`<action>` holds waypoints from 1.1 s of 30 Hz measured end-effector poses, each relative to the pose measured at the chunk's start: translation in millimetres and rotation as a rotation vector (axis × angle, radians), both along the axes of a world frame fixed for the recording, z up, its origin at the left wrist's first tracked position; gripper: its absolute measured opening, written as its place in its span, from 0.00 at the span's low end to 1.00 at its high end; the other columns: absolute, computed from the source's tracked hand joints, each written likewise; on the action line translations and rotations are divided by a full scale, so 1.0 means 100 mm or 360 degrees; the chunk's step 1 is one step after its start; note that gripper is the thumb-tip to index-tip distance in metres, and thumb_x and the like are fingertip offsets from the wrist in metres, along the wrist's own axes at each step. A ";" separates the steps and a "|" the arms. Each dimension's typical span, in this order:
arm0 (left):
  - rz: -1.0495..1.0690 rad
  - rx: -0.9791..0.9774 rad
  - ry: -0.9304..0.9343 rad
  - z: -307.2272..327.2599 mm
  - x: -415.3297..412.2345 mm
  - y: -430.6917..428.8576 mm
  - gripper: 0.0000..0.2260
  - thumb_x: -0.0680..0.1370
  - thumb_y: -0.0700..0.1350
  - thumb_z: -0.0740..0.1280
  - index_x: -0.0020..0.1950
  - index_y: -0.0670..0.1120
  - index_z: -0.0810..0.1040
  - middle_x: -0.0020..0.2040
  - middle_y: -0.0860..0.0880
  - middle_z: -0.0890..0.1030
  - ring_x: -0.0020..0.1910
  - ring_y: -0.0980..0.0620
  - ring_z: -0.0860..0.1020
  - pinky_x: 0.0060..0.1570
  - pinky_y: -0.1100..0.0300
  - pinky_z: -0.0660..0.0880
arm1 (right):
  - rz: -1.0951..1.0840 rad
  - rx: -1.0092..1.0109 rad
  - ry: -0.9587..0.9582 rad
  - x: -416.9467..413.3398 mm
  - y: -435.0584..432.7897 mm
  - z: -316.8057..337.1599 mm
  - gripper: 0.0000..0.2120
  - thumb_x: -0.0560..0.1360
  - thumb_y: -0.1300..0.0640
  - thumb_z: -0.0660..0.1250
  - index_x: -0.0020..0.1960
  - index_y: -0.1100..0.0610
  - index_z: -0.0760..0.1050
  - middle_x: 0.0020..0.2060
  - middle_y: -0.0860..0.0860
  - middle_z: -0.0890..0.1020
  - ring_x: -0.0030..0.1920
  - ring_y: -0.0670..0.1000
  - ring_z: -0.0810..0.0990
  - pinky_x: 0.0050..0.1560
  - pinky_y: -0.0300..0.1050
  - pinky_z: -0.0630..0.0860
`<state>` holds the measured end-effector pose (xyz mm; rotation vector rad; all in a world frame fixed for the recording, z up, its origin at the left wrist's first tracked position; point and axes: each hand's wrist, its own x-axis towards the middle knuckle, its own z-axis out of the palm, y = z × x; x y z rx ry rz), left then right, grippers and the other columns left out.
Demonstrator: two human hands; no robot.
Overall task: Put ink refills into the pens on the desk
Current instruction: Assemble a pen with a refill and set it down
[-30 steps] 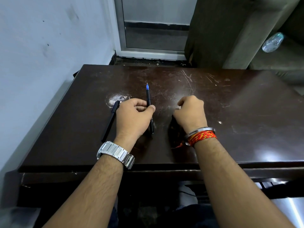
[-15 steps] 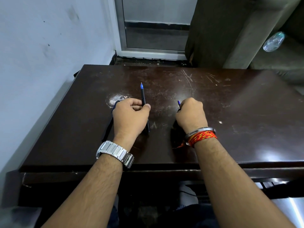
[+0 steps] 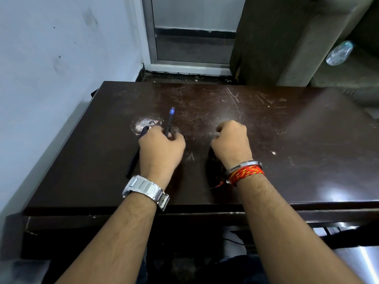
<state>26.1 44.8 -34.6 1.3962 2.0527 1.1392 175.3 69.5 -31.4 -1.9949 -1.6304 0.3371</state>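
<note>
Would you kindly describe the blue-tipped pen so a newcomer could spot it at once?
On the dark scratched desk, look at the left hand, the one with the steel watch. The pen sticks up from its fingers, pointing away. Unlike the all-black pen lying beside that hand, its end is blue.

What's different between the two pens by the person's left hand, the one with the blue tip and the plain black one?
The blue-tipped pen is gripped in the left hand and points up and away across the desk; the black pen lies flat on the desk beside that hand, ungripped. The blue-tipped pen has a bright blue end; the black pen looks dark all along. The hand hides much of the first pen, less of the second. Both are slim and dark-bodied.
</note>
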 end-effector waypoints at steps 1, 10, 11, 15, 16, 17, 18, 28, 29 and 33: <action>-0.0051 -0.0018 0.0094 -0.01 0.04 -0.01 0.10 0.74 0.50 0.70 0.38 0.44 0.78 0.34 0.48 0.79 0.35 0.48 0.76 0.34 0.60 0.69 | 0.0019 -0.0010 0.0009 -0.02 0.00 0.00 0.11 0.74 0.65 0.66 0.56 0.63 0.80 0.55 0.61 0.79 0.53 0.60 0.79 0.52 0.47 0.76; -0.0127 -0.0189 0.0291 -0.07 0.09 -0.02 0.13 0.74 0.47 0.73 0.36 0.42 0.75 0.36 0.44 0.79 0.38 0.40 0.79 0.34 0.56 0.70 | 0.0168 -0.0108 0.0143 -0.18 -0.03 -0.03 0.07 0.75 0.61 0.67 0.49 0.60 0.82 0.47 0.58 0.83 0.53 0.58 0.79 0.50 0.42 0.74; -0.0120 -0.0176 0.0258 -0.07 0.09 -0.02 0.13 0.74 0.47 0.73 0.34 0.43 0.74 0.35 0.44 0.78 0.37 0.40 0.78 0.34 0.57 0.69 | 0.0178 -0.0117 0.0163 -0.19 -0.03 -0.03 0.07 0.75 0.59 0.67 0.50 0.59 0.82 0.47 0.57 0.83 0.53 0.56 0.79 0.48 0.40 0.71; -0.0128 -0.0037 0.0079 -0.08 0.11 -0.01 0.16 0.73 0.49 0.74 0.30 0.43 0.73 0.30 0.47 0.78 0.32 0.43 0.77 0.31 0.59 0.68 | 0.0219 -0.0102 0.0321 -0.22 -0.02 -0.03 0.09 0.76 0.55 0.67 0.46 0.57 0.84 0.41 0.53 0.85 0.43 0.50 0.80 0.43 0.37 0.69; -0.0148 -0.0007 0.0048 -0.07 0.11 -0.01 0.16 0.73 0.49 0.73 0.30 0.43 0.73 0.29 0.47 0.78 0.32 0.44 0.77 0.30 0.59 0.67 | 0.0222 -0.0108 0.0415 -0.24 -0.01 -0.03 0.11 0.77 0.53 0.66 0.42 0.57 0.83 0.36 0.52 0.83 0.39 0.50 0.79 0.40 0.38 0.70; -0.0170 0.0015 0.0016 -0.08 0.12 0.00 0.17 0.73 0.50 0.73 0.30 0.43 0.73 0.28 0.48 0.77 0.31 0.45 0.76 0.28 0.59 0.66 | 0.0214 -0.0116 0.0517 -0.25 0.01 -0.03 0.15 0.78 0.51 0.64 0.38 0.57 0.81 0.31 0.51 0.81 0.35 0.50 0.78 0.37 0.39 0.69; -0.0188 0.0031 -0.0013 -0.08 0.12 0.01 0.17 0.73 0.50 0.72 0.30 0.43 0.74 0.27 0.49 0.76 0.30 0.46 0.75 0.26 0.59 0.65 | 0.0197 -0.0129 0.0611 -0.27 0.01 -0.03 0.18 0.78 0.49 0.63 0.34 0.57 0.78 0.27 0.49 0.78 0.31 0.49 0.76 0.34 0.40 0.67; -0.0322 0.0032 -0.0439 -0.13 0.16 0.06 0.11 0.70 0.51 0.64 0.31 0.45 0.75 0.22 0.55 0.74 0.24 0.58 0.69 0.25 0.61 0.67 | 0.0040 0.0000 0.1240 -0.30 0.07 -0.06 0.07 0.72 0.52 0.72 0.45 0.56 0.83 0.36 0.52 0.86 0.39 0.51 0.85 0.48 0.54 0.83; -0.0337 0.0016 -0.0529 -0.13 0.17 0.07 0.11 0.70 0.49 0.62 0.32 0.44 0.76 0.26 0.51 0.77 0.28 0.54 0.73 0.28 0.55 0.71 | 0.0023 0.0041 0.1295 -0.30 0.07 -0.05 0.08 0.72 0.51 0.72 0.46 0.56 0.83 0.38 0.53 0.86 0.42 0.53 0.85 0.50 0.57 0.82; -0.0418 -0.0055 -0.0758 -0.14 0.17 0.10 0.11 0.70 0.44 0.62 0.43 0.46 0.84 0.42 0.41 0.86 0.46 0.39 0.84 0.49 0.40 0.81 | -0.0040 0.0305 0.1364 -0.29 0.08 -0.01 0.06 0.73 0.50 0.71 0.47 0.51 0.82 0.40 0.51 0.86 0.44 0.51 0.86 0.49 0.57 0.82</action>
